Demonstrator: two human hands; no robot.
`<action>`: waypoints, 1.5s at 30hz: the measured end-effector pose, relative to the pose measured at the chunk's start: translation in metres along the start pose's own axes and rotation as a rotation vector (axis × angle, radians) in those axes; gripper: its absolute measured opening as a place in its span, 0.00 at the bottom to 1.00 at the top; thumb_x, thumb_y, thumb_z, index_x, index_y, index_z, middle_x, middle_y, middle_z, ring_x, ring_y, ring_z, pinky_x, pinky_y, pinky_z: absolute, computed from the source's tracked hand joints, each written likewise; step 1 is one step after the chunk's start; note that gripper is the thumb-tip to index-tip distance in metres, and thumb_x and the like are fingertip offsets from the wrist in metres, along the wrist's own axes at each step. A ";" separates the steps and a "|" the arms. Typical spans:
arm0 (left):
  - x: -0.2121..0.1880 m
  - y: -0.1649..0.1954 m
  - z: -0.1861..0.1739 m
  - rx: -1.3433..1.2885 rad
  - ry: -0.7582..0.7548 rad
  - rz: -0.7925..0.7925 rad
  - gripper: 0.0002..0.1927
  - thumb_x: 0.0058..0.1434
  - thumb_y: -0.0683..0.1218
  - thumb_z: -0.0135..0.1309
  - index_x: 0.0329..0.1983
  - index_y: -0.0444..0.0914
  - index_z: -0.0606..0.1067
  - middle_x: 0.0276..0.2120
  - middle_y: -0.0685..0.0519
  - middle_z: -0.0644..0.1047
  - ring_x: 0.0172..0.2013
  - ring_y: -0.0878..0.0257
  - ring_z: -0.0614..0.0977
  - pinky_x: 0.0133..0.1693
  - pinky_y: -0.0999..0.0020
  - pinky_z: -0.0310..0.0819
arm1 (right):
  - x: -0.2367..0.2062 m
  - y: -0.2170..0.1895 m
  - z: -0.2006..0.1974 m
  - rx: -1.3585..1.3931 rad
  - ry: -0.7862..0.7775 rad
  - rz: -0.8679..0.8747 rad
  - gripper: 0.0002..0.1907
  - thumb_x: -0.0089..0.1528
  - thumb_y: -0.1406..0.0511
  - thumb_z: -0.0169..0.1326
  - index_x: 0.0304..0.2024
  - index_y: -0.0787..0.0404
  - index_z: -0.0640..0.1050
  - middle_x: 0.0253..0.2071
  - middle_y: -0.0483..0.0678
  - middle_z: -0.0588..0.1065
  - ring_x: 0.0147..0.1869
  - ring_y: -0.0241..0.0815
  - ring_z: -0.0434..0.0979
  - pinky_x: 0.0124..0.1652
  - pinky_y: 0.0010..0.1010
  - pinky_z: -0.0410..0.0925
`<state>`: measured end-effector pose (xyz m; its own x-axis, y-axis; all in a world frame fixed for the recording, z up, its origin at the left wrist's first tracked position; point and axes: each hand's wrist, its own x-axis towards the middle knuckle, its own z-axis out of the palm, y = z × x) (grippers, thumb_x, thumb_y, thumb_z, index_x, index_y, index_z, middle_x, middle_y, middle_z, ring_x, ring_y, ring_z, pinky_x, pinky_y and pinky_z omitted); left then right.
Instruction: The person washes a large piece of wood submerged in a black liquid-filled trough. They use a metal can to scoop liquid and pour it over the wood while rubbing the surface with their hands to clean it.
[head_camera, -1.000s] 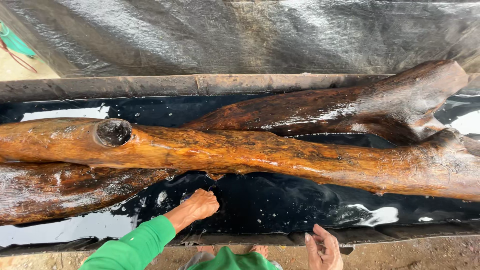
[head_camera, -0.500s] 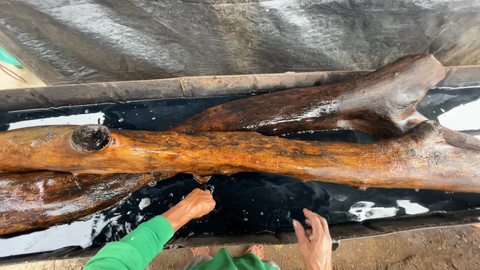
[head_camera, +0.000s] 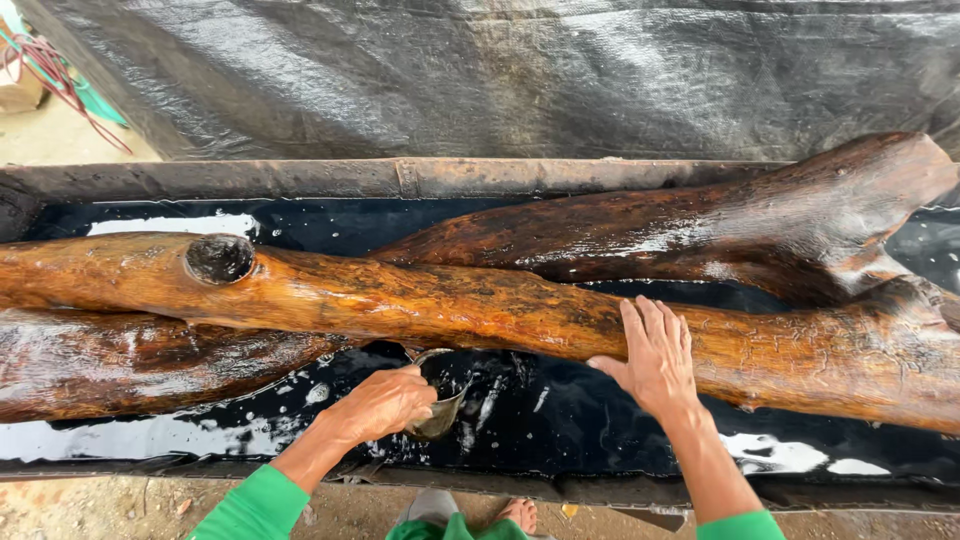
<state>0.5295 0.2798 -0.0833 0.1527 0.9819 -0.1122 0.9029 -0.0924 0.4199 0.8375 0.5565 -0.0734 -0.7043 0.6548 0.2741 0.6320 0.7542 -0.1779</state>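
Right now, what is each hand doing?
Left hand: closed, holding a small scoop at the dark liquid.
Right hand: open, flat on the log.

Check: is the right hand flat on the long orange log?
Yes, the right hand lies open, palm down with fingers spread, on the long orange log, while the left hand holds a small scoop over the dark liquid.
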 end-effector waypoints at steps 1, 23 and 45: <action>0.000 0.004 -0.009 0.000 0.012 0.010 0.12 0.61 0.47 0.58 0.27 0.38 0.71 0.26 0.49 0.73 0.37 0.49 0.75 0.40 0.51 0.70 | 0.008 0.002 0.004 -0.023 -0.017 -0.015 0.54 0.48 0.42 0.65 0.69 0.60 0.64 0.71 0.57 0.60 0.75 0.61 0.54 0.70 0.58 0.49; 0.027 0.008 -0.087 0.178 -0.098 0.028 0.11 0.64 0.46 0.54 0.30 0.34 0.73 0.27 0.46 0.76 0.36 0.49 0.77 0.42 0.52 0.73 | 0.018 0.001 0.012 -0.022 -0.173 0.174 0.61 0.40 0.35 0.66 0.70 0.51 0.64 0.74 0.47 0.57 0.80 0.49 0.45 0.74 0.51 0.35; 0.113 0.078 -0.069 0.052 -0.057 0.179 0.14 0.65 0.47 0.55 0.28 0.34 0.72 0.25 0.44 0.75 0.33 0.43 0.78 0.43 0.46 0.74 | 0.010 -0.009 0.008 -0.003 -0.060 0.065 0.57 0.45 0.38 0.66 0.68 0.60 0.65 0.72 0.56 0.60 0.78 0.57 0.51 0.72 0.56 0.40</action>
<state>0.5894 0.3951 -0.0015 0.3338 0.9382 -0.0912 0.8786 -0.2746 0.3907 0.8221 0.5569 -0.0761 -0.6797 0.7043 0.2052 0.6779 0.7099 -0.1910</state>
